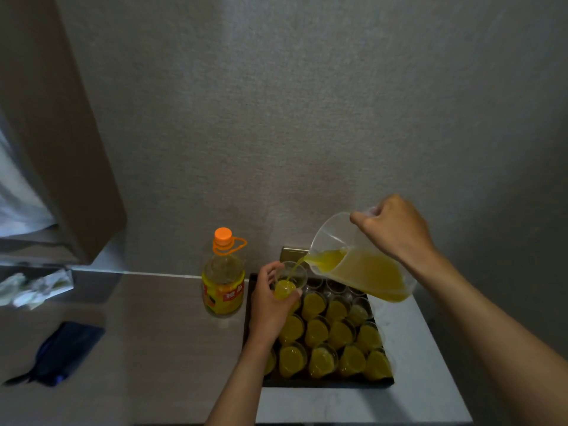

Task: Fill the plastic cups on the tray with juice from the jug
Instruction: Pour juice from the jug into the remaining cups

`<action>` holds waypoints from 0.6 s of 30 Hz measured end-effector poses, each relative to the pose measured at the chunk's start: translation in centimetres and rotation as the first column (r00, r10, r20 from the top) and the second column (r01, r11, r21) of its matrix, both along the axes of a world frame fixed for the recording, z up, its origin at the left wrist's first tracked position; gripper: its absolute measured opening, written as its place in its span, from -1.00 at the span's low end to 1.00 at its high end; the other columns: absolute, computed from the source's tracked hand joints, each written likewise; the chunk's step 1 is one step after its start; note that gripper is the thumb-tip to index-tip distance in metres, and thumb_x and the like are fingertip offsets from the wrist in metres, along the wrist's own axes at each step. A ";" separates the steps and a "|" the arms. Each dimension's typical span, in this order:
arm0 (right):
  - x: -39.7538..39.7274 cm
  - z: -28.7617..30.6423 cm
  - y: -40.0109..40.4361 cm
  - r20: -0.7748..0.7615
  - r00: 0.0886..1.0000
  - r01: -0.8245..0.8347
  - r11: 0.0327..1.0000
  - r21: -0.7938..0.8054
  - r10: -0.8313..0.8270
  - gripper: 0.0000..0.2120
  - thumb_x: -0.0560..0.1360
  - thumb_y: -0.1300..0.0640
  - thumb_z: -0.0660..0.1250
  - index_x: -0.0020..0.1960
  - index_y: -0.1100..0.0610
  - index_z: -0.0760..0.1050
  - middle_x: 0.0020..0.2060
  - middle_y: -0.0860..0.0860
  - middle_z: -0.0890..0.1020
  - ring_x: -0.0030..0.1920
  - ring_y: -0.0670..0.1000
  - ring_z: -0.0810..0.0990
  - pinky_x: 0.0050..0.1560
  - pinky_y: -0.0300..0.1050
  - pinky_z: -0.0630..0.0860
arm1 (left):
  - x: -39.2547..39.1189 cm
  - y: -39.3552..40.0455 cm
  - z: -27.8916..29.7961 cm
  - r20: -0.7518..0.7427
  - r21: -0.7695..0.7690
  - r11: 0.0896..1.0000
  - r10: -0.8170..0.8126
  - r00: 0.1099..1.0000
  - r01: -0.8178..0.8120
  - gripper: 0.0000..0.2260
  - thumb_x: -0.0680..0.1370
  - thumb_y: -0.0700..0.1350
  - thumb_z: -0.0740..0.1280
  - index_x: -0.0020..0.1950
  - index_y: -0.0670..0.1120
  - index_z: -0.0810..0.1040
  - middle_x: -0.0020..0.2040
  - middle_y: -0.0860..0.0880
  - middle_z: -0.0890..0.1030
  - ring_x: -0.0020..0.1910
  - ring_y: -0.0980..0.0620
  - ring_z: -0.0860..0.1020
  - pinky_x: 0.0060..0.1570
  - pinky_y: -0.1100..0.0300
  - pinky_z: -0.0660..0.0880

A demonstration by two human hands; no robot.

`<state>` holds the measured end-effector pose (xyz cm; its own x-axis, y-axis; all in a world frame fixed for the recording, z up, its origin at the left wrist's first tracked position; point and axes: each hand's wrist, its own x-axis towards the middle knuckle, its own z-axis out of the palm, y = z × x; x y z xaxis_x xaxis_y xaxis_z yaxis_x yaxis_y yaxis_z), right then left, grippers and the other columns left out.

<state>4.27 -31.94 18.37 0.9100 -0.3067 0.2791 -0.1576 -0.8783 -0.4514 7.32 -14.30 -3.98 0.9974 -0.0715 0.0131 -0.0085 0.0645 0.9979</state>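
The right hand [396,229] gripped the handle of a clear jug [359,259], fingers curled round it, and held the jug tilted above the far edge of the tray [325,383], a stream of yellow juice running from its spout. The left hand [270,299] was wrapped round one plastic cup [290,279], thumb on one side and fingers on the other, holding it raised over the tray's far-left corner to catch the stream; the cup was partly filled. On the dark tray stood rows of filled cups [318,332]: at least a dozen showed yellow, the left forearm hiding part of the nearest-left ones, while a few clear cups [336,285] at the far edge lay partly behind the jug, so their exact number could not be told. One juice bottle [223,276] with an orange cap stood upright just left of the tray. Farther left on the table [159,339] lay one dark blue object [66,353] and, near the wall, crumpled wrapping [33,287].
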 end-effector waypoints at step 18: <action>0.0 -0.1 0.0 -0.014 1.000 0.027 1.000 -0.009 -0.027 -0.52 0.50 -0.04 0.42 -0.48 0.04 0.30 -0.61 -0.10 0.29 -0.54 -0.01 0.30 -0.39 -0.16 0.28 | -0.3 0.2 0.1 -0.023 0.000 1.000 0.004 1.000 -0.004 -0.40 0.38 -0.25 0.59 0.29 0.15 0.47 0.28 0.12 0.58 0.31 0.14 0.52 0.30 -0.04 0.53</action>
<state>4.27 -31.94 18.23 0.9050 -0.3290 0.2696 -0.1877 -0.8777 -0.4410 7.02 -14.13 -3.88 0.9977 -0.0670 -0.0097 0.0140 0.0650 0.9978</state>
